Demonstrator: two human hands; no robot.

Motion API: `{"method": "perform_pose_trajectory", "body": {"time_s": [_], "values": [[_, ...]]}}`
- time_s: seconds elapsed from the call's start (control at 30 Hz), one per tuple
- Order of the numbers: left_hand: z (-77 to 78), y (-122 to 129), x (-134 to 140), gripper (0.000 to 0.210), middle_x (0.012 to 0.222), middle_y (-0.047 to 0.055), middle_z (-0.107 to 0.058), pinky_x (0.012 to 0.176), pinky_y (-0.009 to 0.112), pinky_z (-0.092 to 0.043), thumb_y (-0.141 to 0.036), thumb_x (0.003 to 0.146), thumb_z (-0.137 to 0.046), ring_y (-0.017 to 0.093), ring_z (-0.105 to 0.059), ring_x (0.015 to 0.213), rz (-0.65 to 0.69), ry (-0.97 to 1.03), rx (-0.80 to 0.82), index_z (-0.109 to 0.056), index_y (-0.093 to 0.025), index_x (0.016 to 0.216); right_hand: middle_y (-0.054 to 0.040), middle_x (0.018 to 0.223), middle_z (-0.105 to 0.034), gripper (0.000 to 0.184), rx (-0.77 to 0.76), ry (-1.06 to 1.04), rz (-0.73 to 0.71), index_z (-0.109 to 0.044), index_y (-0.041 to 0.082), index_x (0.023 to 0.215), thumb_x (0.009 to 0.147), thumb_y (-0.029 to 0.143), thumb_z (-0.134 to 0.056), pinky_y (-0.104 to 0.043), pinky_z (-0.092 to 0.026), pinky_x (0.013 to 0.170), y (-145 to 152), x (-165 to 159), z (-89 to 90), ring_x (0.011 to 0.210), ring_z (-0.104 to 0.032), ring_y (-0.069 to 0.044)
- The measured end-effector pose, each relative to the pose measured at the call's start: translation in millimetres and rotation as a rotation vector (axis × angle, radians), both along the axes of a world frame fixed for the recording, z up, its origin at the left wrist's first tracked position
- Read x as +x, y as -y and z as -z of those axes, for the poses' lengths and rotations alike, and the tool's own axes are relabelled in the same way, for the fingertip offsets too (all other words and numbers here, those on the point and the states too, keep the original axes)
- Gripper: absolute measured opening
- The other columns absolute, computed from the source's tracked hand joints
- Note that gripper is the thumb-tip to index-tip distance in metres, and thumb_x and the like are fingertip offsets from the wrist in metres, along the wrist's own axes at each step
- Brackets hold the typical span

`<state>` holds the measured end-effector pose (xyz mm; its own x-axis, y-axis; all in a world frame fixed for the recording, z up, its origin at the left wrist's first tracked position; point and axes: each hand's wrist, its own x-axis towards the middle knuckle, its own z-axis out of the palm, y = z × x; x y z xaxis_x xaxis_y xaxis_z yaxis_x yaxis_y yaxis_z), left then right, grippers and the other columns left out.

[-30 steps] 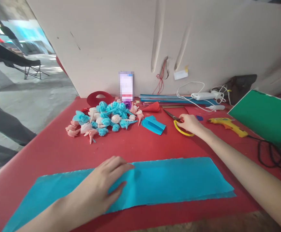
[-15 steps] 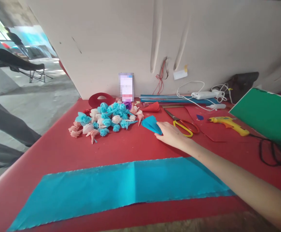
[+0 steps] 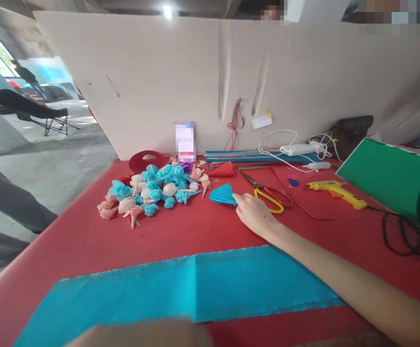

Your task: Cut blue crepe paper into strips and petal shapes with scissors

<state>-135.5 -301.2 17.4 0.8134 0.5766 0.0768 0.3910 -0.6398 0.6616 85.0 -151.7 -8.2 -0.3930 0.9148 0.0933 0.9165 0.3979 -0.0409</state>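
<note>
My right hand reaches across the red table, its fingers closed at the right edge of a folded blue paper piece. Just beyond that hand lie scissors with one yellow and one red-orange handle. A blurred shape at the bottom edge seems to be my left hand; its fingers cannot be made out. It covers the near edge of a long blue crepe-paper strip, creased in the middle. Left of the folded piece sits a pile of blue, white and pink paper flowers.
A yellow glue gun with a black cord lies at right, by a green board. Behind are a white power strip, a phone against the pale panel, and a red paper cone. Someone's grey-trousered legs show at left.
The view has tilted up slightly. The folded blue piece now lies flatter under my right fingers. A blurred shape, seemingly my left hand, has come in at the bottom over the strip.
</note>
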Motion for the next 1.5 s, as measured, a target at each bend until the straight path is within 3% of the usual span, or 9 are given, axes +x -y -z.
{"method": "perform_pose_trajectory", "body": {"time_s": [0.07,0.13,0.23,0.4,0.57,0.7,0.87,1.17,1.5], "values": [[-17.0,-22.9,10.9,0.015,0.097,0.001,-0.066,0.073,0.027,-0.054,-0.024,0.092,-0.049,0.015,-0.062,0.084,-0.012,-0.071,0.038,-0.064,-0.026,0.096,-0.0071,0.107,-0.062,0.030,-0.009,-0.018,0.050,-0.056,0.015,0.115,0.090,0.031,-0.054,-0.038,-0.053,0.077,-3.7,3.5,0.0,0.090,-0.062,-0.018],[-19.9,-54.3,17.9,0.022,0.094,0.000,-0.067,0.075,0.025,-0.052,-0.014,0.090,-0.044,0.014,-0.063,0.084,-0.142,-0.201,0.175,-0.063,-0.023,0.096,-0.0068,0.106,-0.062,0.029,-0.018,-0.037,0.099,-0.056,0.015,0.115,0.090,0.032,-0.054,-0.038,-0.053,0.076,-7.5,7.1,-0.9,0.089,-0.063,-0.018],[-0.8,-103.4,22.0,0.030,0.112,0.008,-0.061,0.087,0.035,-0.050,-0.011,0.088,-0.040,0.022,-0.058,0.103,-0.346,-0.308,0.384,-0.059,-0.017,0.111,-0.0062,0.103,-0.063,0.027,-0.038,-0.067,0.144,-0.057,0.015,0.111,0.090,0.032,-0.054,-0.036,-0.054,0.073,-12.3,10.6,-3.9,0.086,-0.063,-0.017],[31.8,-144.8,33.8,0.038,0.120,0.010,-0.055,0.096,0.043,-0.044,-0.008,0.085,-0.043,0.026,-0.051,0.110,-0.368,-0.346,0.492,-0.057,-0.018,0.118,-0.0055,0.100,-0.064,0.025,-0.046,-0.128,0.173,-0.058,0.015,0.109,0.090,0.032,-0.054,-0.035,-0.054,0.071,-18.1,11.6,-7.3,0.084,-0.063,-0.017],[36.2,-149.2,48.6,0.036,0.119,0.014,-0.054,0.095,0.050,-0.042,-0.011,0.087,-0.042,0.030,-0.051,0.108,-0.341,-0.342,0.523,-0.059,-0.015,0.118,-0.0044,0.097,-0.064,0.023,-0.023,-0.190,0.185,-0.059,0.016,0.106,0.090,0.032,-0.054,-0.032,-0.053,0.070,-24.2,16.8,-6.4,0.081,-0.063,-0.016],[36.2,-146.9,42.3,0.035,0.115,0.013,-0.057,0.094,0.047,-0.042,-0.012,0.089,-0.041,0.028,-0.053,0.104,-0.278,-0.313,0.494,-0.058,-0.015,0.119,-0.0034,0.092,-0.064,0.022,0.010,-0.240,0.152,-0.059,0.015,0.104,0.091,0.032,-0.053,-0.031,-0.053,0.067,-30.0,23.3,-8.5,0.076,-0.062,-0.014],[30.0,-141.6,25.8,0.030,0.123,0.007,-0.055,0.097,0.035,-0.042,-0.016,0.091,-0.042,0.021,-0.053,0.111,-0.132,-0.259,0.439,-0.059,-0.021,0.116,-0.0050,0.100,-0.064,0.024,0.022,-0.299,-0.017,-0.058,0.015,0.110,0.092,0.030,-0.052,-0.037,-0.052,0.077,-39.5,24.4,-3.8,0.087,-0.063,-0.017],[34.4,-140.7,25.4,0.031,0.122,0.010,-0.053,0.098,0.037,-0.040,-0.018,0.094,-0.039,0.022,-0.051,0.110,-0.130,-0.221,0.441,-0.056,-0.019,0.119,-0.0089,0.112,-0.067,0.039,-0.060,-0.306,-0.265,-0.059,0.017,0.117,0.086,0.005,-0.040,-0.031,-0.046,0.087,-42.9,25.3,5.0,0.104,-0.060,-0.019],[39.4,-141.3,27.5,0.035,0.112,0.012,-0.050,0.094,0.042,-0.041,-0.018,0.092,-0.039,0.025,-0.046,0.102,-0.214,-0.226,0.510,-0.053,-0.016,0.123,-0.0086,0.110,-0.065,0.027,-0.061,-0.240,-0.368,-0.062,0.021,0.110,0.084,0.026,-0.055,-0.032,-0.045,0.085,-36.9,29.2,1.1,0.101,-0.059,-0.022]]}}
